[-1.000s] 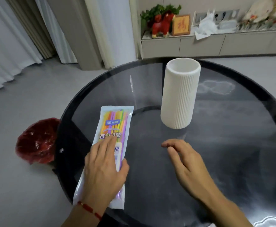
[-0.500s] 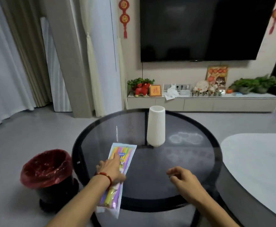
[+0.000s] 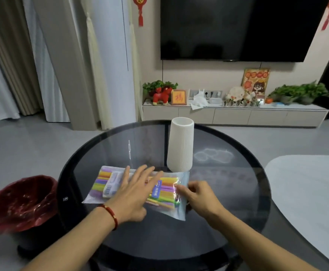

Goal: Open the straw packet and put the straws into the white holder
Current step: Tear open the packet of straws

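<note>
A clear packet of coloured straws (image 3: 165, 190) lies crosswise on the round dark glass table (image 3: 228, 192), just in front of the white ribbed holder (image 3: 181, 145), which stands upright. My left hand (image 3: 134, 190) lies flat on the packet's middle with straight, spread fingers. My right hand (image 3: 197, 196) pinches the packet's right end between thumb and fingers. That end is lifted slightly off the glass.
A bin with a red liner (image 3: 21, 204) stands on the floor left of the table. A pale table top (image 3: 312, 198) overlaps at the right. A thin clear strip (image 3: 129, 149) lies on the glass behind the packet. A TV cabinet (image 3: 234, 114) runs along the far wall.
The packet has turned from lengthwise to crosswise and moved toward the holder. My right hand moved from the bare glass to the packet's right end and took hold of it.
</note>
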`<control>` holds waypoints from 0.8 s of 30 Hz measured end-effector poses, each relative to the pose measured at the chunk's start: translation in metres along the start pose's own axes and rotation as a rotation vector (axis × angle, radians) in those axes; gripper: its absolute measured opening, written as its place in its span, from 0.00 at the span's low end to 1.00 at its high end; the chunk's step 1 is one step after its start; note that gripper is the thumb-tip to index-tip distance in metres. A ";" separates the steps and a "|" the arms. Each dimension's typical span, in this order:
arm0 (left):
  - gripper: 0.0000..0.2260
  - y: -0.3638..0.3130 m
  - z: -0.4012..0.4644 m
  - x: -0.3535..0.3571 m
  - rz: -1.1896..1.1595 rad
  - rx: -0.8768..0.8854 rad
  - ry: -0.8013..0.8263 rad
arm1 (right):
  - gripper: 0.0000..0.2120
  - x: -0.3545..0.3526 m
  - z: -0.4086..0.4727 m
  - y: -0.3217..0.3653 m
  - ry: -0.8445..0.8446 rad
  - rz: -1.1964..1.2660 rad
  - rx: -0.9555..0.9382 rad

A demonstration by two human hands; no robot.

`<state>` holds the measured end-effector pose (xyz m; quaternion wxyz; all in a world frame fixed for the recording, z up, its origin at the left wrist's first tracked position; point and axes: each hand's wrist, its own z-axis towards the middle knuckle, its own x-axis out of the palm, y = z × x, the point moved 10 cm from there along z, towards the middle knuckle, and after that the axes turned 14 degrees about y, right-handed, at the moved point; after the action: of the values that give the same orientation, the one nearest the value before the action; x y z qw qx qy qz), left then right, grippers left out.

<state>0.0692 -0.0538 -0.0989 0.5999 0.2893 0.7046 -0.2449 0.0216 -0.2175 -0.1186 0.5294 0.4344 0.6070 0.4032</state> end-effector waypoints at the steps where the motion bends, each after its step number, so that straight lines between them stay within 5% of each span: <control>1: 0.43 -0.012 0.007 0.000 -0.108 0.057 -0.035 | 0.15 0.004 0.007 -0.006 0.017 0.062 0.002; 5: 0.26 -0.033 0.018 -0.013 -0.276 0.064 -0.272 | 0.16 0.030 0.020 -0.015 0.162 0.385 -0.020; 14: 0.14 -0.026 0.024 -0.012 -0.408 0.068 -0.337 | 0.11 0.032 0.013 -0.046 0.138 0.825 0.019; 24: 0.10 -0.028 0.021 -0.019 -0.518 0.043 -0.339 | 0.08 0.035 0.011 -0.051 0.138 0.857 0.068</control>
<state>0.0669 -0.0904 -0.0837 0.6202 0.0677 0.6396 -0.4491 0.0254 -0.1990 -0.1784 0.2575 0.6364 0.4188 0.5944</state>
